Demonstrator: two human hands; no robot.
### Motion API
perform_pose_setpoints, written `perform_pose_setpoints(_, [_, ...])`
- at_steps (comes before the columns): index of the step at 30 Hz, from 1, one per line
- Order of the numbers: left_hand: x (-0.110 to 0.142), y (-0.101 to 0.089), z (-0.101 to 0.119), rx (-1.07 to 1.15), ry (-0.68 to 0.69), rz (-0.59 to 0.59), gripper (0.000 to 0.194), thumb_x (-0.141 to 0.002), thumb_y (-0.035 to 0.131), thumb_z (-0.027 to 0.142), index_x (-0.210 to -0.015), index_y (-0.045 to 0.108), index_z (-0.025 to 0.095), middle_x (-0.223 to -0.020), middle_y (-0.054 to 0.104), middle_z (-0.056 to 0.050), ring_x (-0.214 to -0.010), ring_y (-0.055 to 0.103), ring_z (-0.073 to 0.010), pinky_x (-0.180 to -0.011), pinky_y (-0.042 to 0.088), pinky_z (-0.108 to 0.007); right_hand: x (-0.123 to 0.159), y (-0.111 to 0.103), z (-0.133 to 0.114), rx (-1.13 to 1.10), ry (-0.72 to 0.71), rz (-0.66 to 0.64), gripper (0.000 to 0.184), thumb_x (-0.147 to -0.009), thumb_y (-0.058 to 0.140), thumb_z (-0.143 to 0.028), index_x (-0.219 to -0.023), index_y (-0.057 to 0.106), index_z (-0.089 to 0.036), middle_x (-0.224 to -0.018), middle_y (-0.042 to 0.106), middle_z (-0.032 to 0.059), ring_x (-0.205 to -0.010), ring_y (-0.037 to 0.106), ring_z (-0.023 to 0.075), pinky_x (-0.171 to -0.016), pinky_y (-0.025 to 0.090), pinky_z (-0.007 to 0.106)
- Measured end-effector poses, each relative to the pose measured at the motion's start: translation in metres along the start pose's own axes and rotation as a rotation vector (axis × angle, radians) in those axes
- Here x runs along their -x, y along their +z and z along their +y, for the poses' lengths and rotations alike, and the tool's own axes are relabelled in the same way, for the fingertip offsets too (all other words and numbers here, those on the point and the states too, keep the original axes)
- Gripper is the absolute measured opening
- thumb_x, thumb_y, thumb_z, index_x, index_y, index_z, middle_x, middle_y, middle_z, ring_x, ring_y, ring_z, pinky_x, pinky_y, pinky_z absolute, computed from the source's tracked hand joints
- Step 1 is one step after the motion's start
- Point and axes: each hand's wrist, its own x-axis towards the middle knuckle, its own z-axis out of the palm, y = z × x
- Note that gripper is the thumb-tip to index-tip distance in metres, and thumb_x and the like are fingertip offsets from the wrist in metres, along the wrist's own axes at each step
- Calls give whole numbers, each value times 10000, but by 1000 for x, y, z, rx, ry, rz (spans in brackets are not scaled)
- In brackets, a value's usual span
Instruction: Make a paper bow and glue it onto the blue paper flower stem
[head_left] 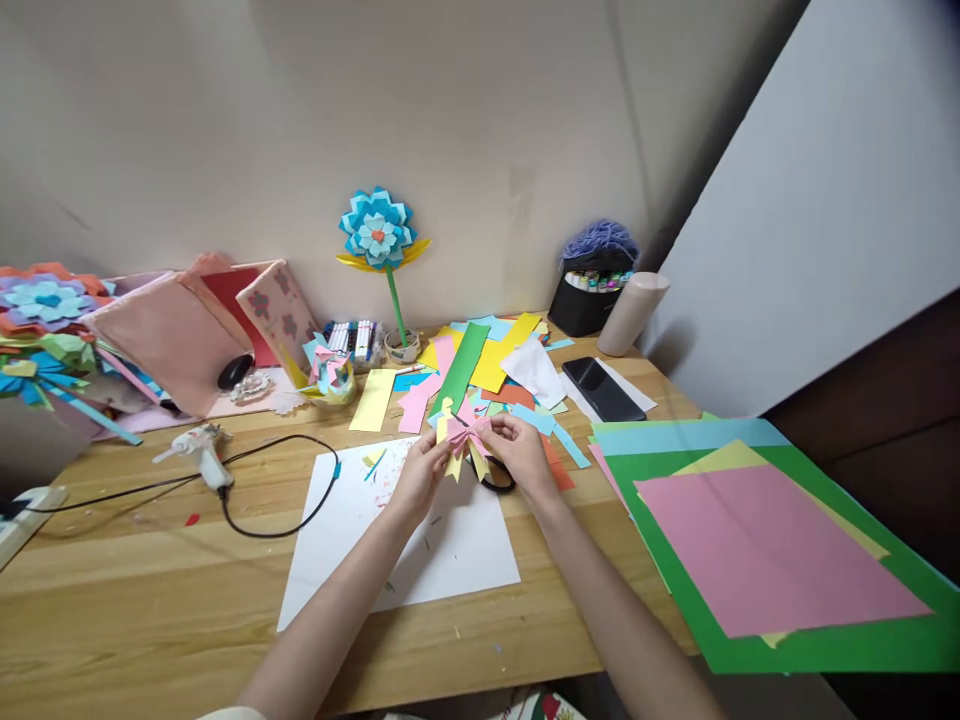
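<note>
Between my two hands is a pink and yellow paper bow (466,434), held up above a white sheet (457,545). My left hand (421,472) pinches the bow's left side with thumb and fingers. On the other side, the fingers of my right hand (516,448) are closed on its pink edge. Yellow paper tails hang below the pink loops. Just beneath the bow, a black scissors handle (499,482) shows partly, the rest being hidden. Small paper scraps are scattered on the white sheet.
A glue gun (201,455) with a looping cord lies at left. Paper strips (461,370) pile up behind my hands, beside a phone (604,388). Coloured sheets (772,550) overhang the right edge. A blue paper flower (377,232), a tumbler (634,313) and a marker case (585,305) stand along the wall.
</note>
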Motion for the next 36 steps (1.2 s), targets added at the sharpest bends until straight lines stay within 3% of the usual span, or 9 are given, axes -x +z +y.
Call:
perform_pose_setpoints(4, [5, -7, -4, 42, -11, 12, 208, -709, 611, 307, -830, 633, 140, -862, 649, -60, -769, 582, -140, -704, 420, -228, 4, 5, 1, 93, -24, 14, 257, -620, 685, -402, -691, 622, -163, -690, 640, 29, -669, 596, 171, -630, 460, 272])
perform_pose_setpoints(7, [4, -18, -6, 16, -22, 53, 249, -719, 589, 350, -836, 616, 132, -822, 653, -64, -749, 595, -153, -680, 432, -245, 5, 5, -2, 37, -18, -16, 245, -638, 677, -394, -718, 626, -168, -727, 650, 29, -699, 603, 169, -661, 465, 273])
perform_pose_setpoints(11, [-4, -42, -5, -213, -2, 290, 318, -703, 567, 389, -864, 609, 118, -814, 654, -88, -784, 612, -214, -644, 456, -295, 6, 3, -9, -34, 4, -29, 254, -635, 689, -381, -739, 615, -161, -756, 648, 34, -731, 599, 169, -677, 462, 268])
perform_pose_setpoints(16, [0, -61, 4, -413, 160, 534, 345, -705, 591, 350, -1002, 596, 174, -1142, 560, -97, -1134, 462, -229, -890, 379, -315, 9, 7, -10, -47, 50, -53, 276, -609, 708, -397, -728, 618, -165, -686, 633, 14, -646, 573, 146, -601, 439, 249])
perform_pose_setpoints(18, [11, -57, 8, -553, 209, 454, 317, -739, 566, 373, -989, 623, 187, -1122, 575, -88, -1103, 483, -220, -904, 366, -313, 10, 10, -9, -41, 56, -70, 283, -599, 713, -401, -721, 620, -163, -649, 612, 4, -608, 549, 134, -569, 421, 240])
perform_pose_setpoints(21, [31, -44, 15, -572, 68, 91, 286, -770, 531, 412, -820, 687, 177, -853, 664, -64, -871, 585, -206, -817, 414, -309, 12, 14, -5, -34, 76, -134, 283, -613, 698, -413, -722, 629, -161, -594, 566, -14, -531, 483, 107, -502, 372, 224])
perform_pose_setpoints(23, [42, -39, 19, -502, -12, 2, 279, -757, 553, 408, -757, 695, 168, -765, 670, -56, -793, 597, -194, -768, 433, -296, 13, 18, 0, -59, 105, -182, 270, -622, 692, -411, -710, 627, -164, -574, 542, -26, -495, 441, 88, -473, 342, 214])
perform_pose_setpoints(28, [60, -49, 20, -352, -56, 66, 248, -714, 620, 379, -774, 693, 151, -754, 691, -72, -739, 619, -183, -724, 460, -287, 20, 36, 10, -120, 180, -289, 253, -643, 684, -386, -725, 633, -152, -590, 543, -29, -498, 444, 69, -491, 356, 204])
perform_pose_setpoints(36, [86, -100, 13, -361, 5, 243, 224, -686, 650, 364, -695, 667, 141, -645, 663, -47, -638, 611, -159, -659, 474, -267, 26, 85, 7, 136, 196, -580, 302, -659, 669, -374, -869, 636, -160, -618, 580, -11, -563, 515, 106, -484, 386, 204])
